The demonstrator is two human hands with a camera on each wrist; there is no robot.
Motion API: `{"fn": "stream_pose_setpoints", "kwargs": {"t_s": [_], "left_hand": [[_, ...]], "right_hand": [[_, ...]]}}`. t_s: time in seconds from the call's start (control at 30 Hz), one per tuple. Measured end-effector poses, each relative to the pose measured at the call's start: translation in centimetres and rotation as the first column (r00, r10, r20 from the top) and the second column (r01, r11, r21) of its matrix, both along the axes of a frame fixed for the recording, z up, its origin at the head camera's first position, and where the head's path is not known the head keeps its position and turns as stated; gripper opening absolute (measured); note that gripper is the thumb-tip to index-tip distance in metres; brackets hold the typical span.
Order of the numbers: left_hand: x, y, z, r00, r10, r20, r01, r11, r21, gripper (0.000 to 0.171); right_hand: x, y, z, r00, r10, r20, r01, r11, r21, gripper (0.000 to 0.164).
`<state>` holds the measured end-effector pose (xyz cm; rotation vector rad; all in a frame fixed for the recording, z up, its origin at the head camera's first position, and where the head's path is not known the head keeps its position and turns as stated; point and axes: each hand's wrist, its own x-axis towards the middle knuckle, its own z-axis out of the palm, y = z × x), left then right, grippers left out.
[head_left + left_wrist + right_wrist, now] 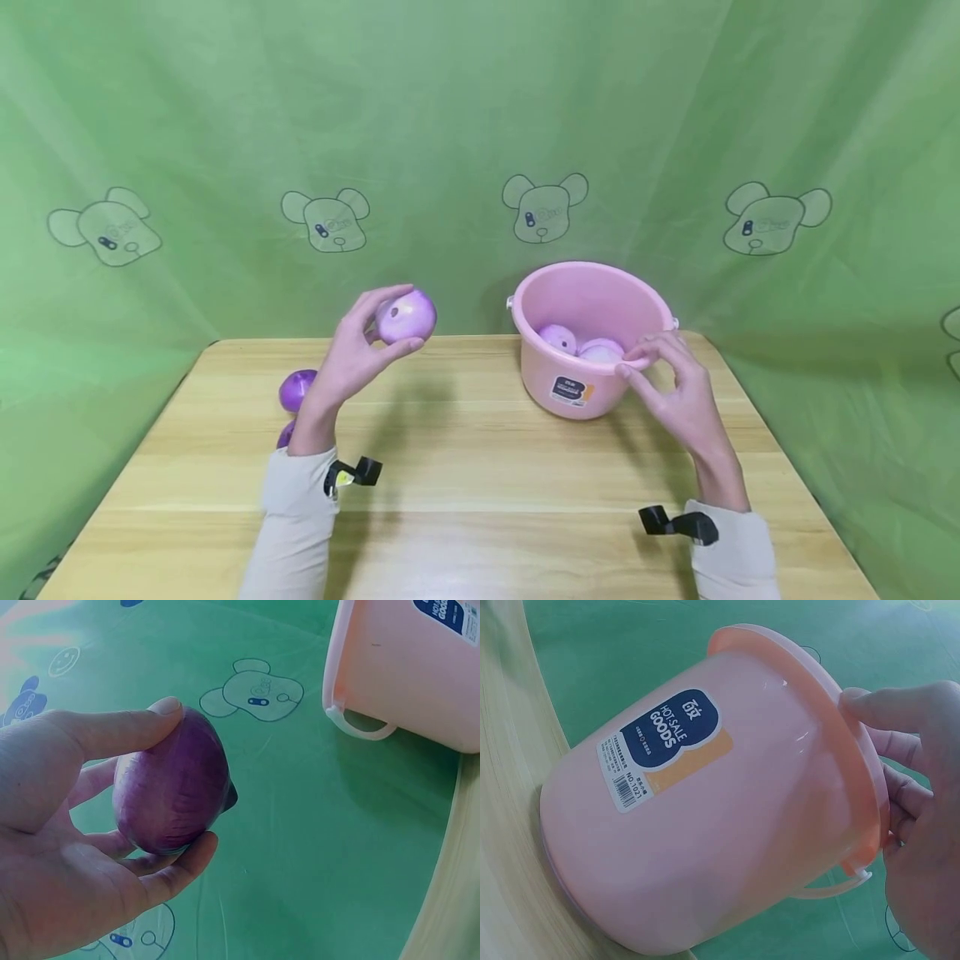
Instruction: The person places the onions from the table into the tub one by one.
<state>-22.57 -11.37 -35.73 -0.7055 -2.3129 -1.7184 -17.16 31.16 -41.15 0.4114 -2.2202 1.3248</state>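
Note:
My left hand (pixel 352 350) grips a purple onion (pixel 408 317) between thumb and fingers, held up above the table to the left of the bucket. In the left wrist view the onion (pixel 172 784) shows its dark tip pointing away from the palm. My right hand (pixel 678 392) pinches the near right rim of a pink bucket (pixel 536 371), thumb outside and fingers over the edge. Two pale purple onions (pixel 558 337) lie inside the bucket. From the right wrist, the bucket's label (pixel 664 735) and the thumb at its rim (pixel 870 772) are visible.
Two more purple onions, one in plain sight (pixel 297 390) and one partly behind my left wrist (pixel 285 434), lie on the left of the wooden table (pixel 480 517). A green curtain (pixel 435 125) with bear-head drawings hangs behind. The bucket's white handle (pixel 364 731) hangs down.

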Motion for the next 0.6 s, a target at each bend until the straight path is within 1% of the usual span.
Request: {"fn": "stream_pose_setpoints", "kwargs": {"t_s": [0.17, 0.43, 0.6], "left_hand": [[-0.3, 0.7, 0.7, 0.999, -0.017, -0.03, 0.017, 1.0, 0.001, 0.069], [-0.7, 2.1, 1.2, 0.998, -0.03, -0.063, 0.03, 1.0, 0.006, 0.068], [-0.8, 3.4, 1.3, 0.994, -0.07, -0.087, 0.071, 0.997, 0.013, 0.069]], "right_hand": [[0.1, -0.1, 0.1, 1.0, 0.004, 0.002, -0.004, 1.0, -0.007, 0.022], [0.2, -0.4, 0.3, 1.0, 0.012, 0.007, -0.012, 1.0, -0.015, 0.023], [0.2, -0.4, 0.3, 1.0, 0.012, 0.006, -0.012, 1.0, -0.017, 0.023]]}}
